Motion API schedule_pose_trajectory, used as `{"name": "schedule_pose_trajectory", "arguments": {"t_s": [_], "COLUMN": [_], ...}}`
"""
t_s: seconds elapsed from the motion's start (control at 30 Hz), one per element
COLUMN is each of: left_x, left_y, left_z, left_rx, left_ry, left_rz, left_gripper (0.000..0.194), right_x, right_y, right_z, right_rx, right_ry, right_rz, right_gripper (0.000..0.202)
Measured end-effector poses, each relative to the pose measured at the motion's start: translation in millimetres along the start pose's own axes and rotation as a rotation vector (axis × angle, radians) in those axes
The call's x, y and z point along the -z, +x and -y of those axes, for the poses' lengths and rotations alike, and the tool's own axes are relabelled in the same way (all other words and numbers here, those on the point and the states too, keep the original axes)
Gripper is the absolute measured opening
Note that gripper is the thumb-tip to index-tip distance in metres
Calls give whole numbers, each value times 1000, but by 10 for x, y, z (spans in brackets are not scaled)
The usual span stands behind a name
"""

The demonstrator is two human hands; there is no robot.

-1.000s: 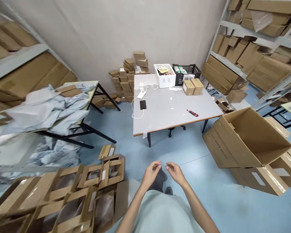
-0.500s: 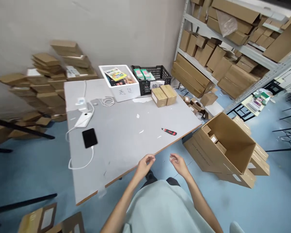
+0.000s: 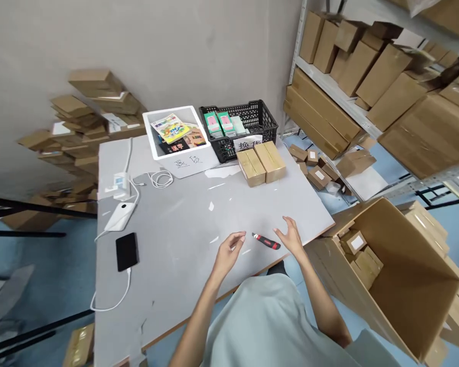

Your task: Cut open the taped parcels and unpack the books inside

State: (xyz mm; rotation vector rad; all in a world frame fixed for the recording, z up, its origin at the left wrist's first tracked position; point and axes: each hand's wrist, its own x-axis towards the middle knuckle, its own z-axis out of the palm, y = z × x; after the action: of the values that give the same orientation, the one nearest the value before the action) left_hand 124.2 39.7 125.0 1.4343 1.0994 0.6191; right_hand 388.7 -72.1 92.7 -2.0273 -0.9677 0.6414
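A black and red utility knife (image 3: 266, 241) lies on the grey table (image 3: 176, 219) near its front edge. Just left of its tip hovers my left hand (image 3: 228, 251), fingers curved and apart, holding nothing. On the knife's other side, my right hand (image 3: 289, 237) is open with thumb and fingers spread, also holding nothing. Neither hand visibly touches the knife. Farther back, two small taped cardboard boxes (image 3: 262, 163) sit side by side in front of a black plastic crate (image 3: 265, 120). Green and pink packs (image 3: 219, 124) lie inside that crate.
A white foam box (image 3: 191, 162) with booklets stands beside the crate. At left are a phone (image 3: 127, 252), a white power bank (image 3: 120, 216) and cables. A large open carton (image 3: 405, 275) holding small boxes stands right of the table. Shelves (image 3: 361, 109) of cartons rise behind it.
Both hands have moved forward from the table's front edge to either side of the knife. My right hand's fingers have spread. The view has shifted closer to the table.
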Motion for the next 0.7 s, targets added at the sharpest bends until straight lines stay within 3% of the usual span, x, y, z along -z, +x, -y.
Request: {"name": "schedule_pose_trajectory", "arguments": {"t_s": [0.2, 0.3, 0.37, 0.5, 0.7], "left_x": [-517, -743, -854, -999, -1060], "left_y": [565, 878, 1014, 1049, 762], "left_z": [-423, -707, -870, -1009, -751], "left_rx": [52, 26, 5, -4, 112], "left_ry": [19, 18, 17, 12, 26], "left_rz": [-104, -121, -131, -139, -95], "left_gripper": [57, 54, 50, 44, 44], "right_x": [107, -54, -209, -457, -518], "right_y": [1914, 2787, 3194, 3527, 3564], "right_z": [431, 654, 761, 762, 426], "right_rx": [80, 16, -32, -132, -105], "right_ry": [-199, -294, -334, -377, -423], "right_rz": [86, 107, 150, 266, 255], "right_gripper": [96, 113, 123, 137, 139]}}
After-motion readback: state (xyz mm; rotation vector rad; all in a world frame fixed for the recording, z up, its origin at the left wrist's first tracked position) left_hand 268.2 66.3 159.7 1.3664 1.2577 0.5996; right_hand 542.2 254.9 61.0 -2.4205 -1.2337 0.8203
